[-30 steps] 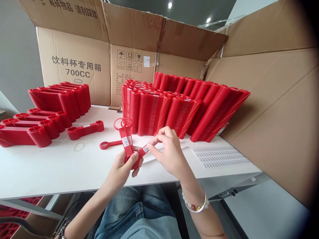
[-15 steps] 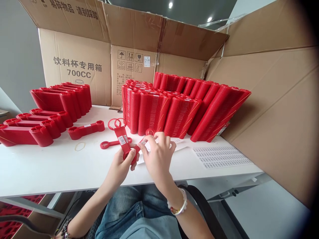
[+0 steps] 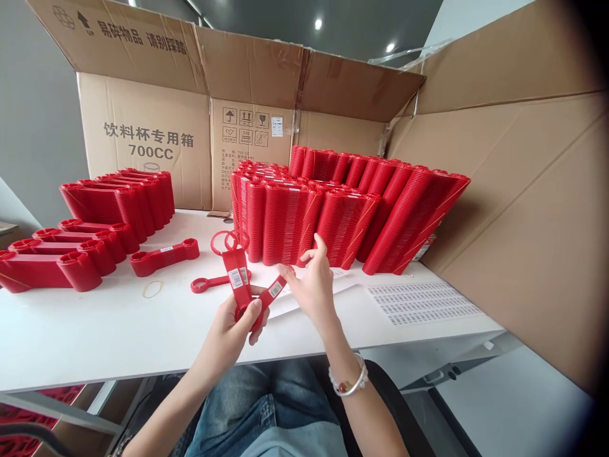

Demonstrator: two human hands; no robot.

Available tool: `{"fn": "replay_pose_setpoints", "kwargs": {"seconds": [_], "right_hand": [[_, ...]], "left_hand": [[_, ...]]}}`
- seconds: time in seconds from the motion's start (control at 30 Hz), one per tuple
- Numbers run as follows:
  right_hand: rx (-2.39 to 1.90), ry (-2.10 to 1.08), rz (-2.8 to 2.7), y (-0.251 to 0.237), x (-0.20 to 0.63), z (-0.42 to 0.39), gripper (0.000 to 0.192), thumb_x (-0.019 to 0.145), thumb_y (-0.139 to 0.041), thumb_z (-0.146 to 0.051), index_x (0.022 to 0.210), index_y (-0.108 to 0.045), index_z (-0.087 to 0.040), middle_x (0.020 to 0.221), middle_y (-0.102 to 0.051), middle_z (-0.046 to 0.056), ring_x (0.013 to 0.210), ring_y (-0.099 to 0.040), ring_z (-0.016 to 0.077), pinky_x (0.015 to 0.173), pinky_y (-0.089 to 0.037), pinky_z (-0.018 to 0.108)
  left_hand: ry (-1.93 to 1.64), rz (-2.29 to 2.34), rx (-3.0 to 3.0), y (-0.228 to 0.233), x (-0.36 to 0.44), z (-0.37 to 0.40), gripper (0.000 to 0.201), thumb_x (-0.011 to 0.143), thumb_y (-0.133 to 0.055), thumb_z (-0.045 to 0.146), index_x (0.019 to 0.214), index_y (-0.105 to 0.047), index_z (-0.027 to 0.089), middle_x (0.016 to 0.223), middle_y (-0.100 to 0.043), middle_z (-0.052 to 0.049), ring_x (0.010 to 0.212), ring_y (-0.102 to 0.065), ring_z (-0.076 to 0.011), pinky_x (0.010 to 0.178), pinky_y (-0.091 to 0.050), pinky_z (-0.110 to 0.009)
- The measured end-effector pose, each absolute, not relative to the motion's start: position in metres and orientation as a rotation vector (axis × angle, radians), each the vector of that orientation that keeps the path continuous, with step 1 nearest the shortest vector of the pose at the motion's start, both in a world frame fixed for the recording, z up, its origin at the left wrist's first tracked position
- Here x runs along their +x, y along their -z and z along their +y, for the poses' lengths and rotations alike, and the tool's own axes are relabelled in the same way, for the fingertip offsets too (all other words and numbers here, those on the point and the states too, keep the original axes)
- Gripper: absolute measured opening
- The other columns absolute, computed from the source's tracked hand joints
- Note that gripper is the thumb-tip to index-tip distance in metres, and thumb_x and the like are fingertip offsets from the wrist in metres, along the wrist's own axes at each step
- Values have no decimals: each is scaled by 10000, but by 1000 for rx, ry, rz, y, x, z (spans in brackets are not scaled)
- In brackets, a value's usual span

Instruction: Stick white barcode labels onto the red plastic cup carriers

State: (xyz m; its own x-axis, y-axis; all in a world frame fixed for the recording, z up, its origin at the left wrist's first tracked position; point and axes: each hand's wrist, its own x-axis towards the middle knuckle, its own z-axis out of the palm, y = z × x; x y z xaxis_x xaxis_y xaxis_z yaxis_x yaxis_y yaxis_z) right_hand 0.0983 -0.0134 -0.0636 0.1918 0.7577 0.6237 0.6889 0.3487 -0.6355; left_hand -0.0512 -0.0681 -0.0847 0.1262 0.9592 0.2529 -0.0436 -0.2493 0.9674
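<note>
My left hand point(image 3: 236, 327) grips a small fan of flat red plastic cup carriers point(image 3: 238, 274), each with a ring at the end and a white barcode label on its bar. One of them point(image 3: 272, 292) juts out to the right. My right hand point(image 3: 311, 282) hovers just right of it above a white label sheet point(image 3: 304, 297), fingers spread, its thumb and forefinger close together; whether they pinch a label I cannot tell. A single red carrier point(image 3: 212, 281) lies on the white table point(image 3: 95, 330) behind my left hand.
Big banded stacks of red carriers point(image 3: 342, 212) stand at the back centre, smaller stacks point(image 3: 95, 216) at the left. A short stack point(image 3: 164, 256) and a rubber band point(image 3: 152, 289) lie nearby. A barcode sheet point(image 3: 423, 301) lies right. Cardboard boxes point(image 3: 190, 127) wall the back and right.
My right hand has let go of the jutting carrier and drawn back slightly to the right. My left hand has turned the fan a little more upright.
</note>
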Motion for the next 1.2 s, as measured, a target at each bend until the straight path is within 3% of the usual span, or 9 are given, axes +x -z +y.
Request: {"fn": "replay_pose_setpoints", "kwargs": {"seconds": [0.17,0.3,0.47,0.7,0.83,1.03,1.2], "right_hand": [[-1266,-220,-1508,64,92,-22,870,736,-711,-539,1416,-300,-185,1088,-588,90,1018,-575,270,926,-448,503],[-1332,-296,-1434,64,87,-22,816,741,-701,-487,1399,-319,-192,1083,-591,83,1052,-577,283,953,-437,533],[-1246,-392,-1500,62,81,-25,928,684,-748,-526,1418,-296,-181,1335,-499,169,1268,-472,322,1051,-385,539],[-1203,-479,-1486,59,71,-25,896,731,-711,-514,1434,-270,-175,1368,-472,174,1260,-480,305,1069,-378,525],[-1254,-385,-1364,67,83,-7,918,736,-703,-532,1443,-240,-172,1333,-482,177,1176,-523,298,1008,-433,511],[-1331,-91,-1755,96,129,10,674,880,-618,-422,1410,-289,-168,1235,-531,162,1066,-559,254,908,-497,428],[-1296,61,-2400,116,148,9,285,814,-728,-218,1073,-608,-226,1093,-650,60,1035,-587,254,882,-465,399]], "left_hand": [[-1363,970,1419,82,-56,-66,258,946,-466,408,985,-514,158,572,-476,70,423,-404,-77,487,-323,-244],[-1366,952,1426,82,-57,-66,242,944,-469,400,951,-519,163,588,-491,63,418,-416,-77,476,-320,-244],[-1401,943,1371,82,-58,-65,250,926,-494,405,970,-528,160,582,-495,60,415,-423,-82,471,-321,-245],[-1437,895,1255,85,-59,-65,234,908,-533,395,966,-533,169,586,-515,58,403,-427,-72,458,-316,-228],[-1438,853,1101,84,-56,-66,234,882,-570,383,964,-545,165,613,-539,51,394,-411,-53,446,-302,-207],[-1631,824,851,76,-64,-57,204,806,-660,338,840,-557,166,630,-568,39,429,-427,-49,447,-344,-187],[-1726,804,789,77,-70,-51,200,809,-668,317,766,-534,176,651,-593,27,452,-447,-57,474,-392,-191]]}}
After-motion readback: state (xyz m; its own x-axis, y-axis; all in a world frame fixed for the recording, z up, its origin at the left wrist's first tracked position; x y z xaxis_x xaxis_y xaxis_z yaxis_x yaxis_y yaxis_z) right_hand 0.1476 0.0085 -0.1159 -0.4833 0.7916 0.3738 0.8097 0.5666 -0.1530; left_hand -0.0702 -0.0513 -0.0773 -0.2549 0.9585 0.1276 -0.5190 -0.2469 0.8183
